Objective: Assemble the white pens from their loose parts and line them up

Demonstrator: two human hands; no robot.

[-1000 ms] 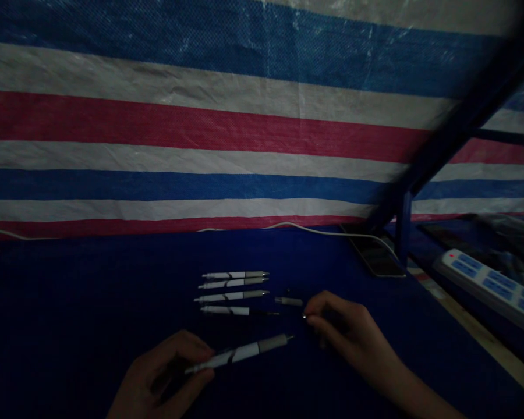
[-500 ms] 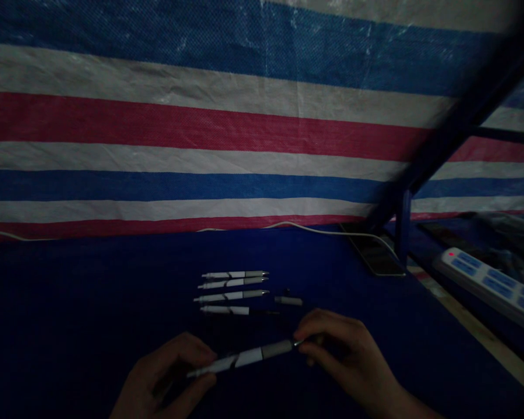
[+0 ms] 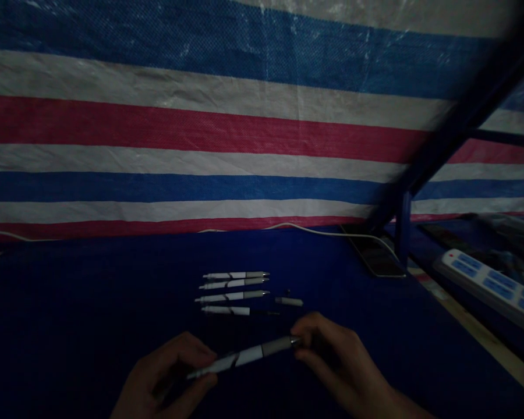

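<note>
The scene is dim. My left hand (image 3: 166,378) grips the rear end of a white and grey pen (image 3: 244,355), held slanted above a dark blue table (image 3: 91,302). My right hand (image 3: 332,361) pinches the pen's tip end with its fingertips. Beyond the hands, three whole pens (image 3: 233,286) lie side by side in a row. Below them rests a pen body without its front piece (image 3: 227,311), and a small loose grey sleeve (image 3: 289,301) lies to its right.
A striped red, white and blue tarp (image 3: 201,128) hangs behind the table. A white cable (image 3: 314,231) runs along the back edge to a phone (image 3: 375,256). A dark frame post (image 3: 404,227) stands at right, with a white power strip (image 3: 489,285) beyond it.
My right hand came back from near the loose sleeve on the table to the held pen's tip and now pinches it. My left hand kept hold of the pen.
</note>
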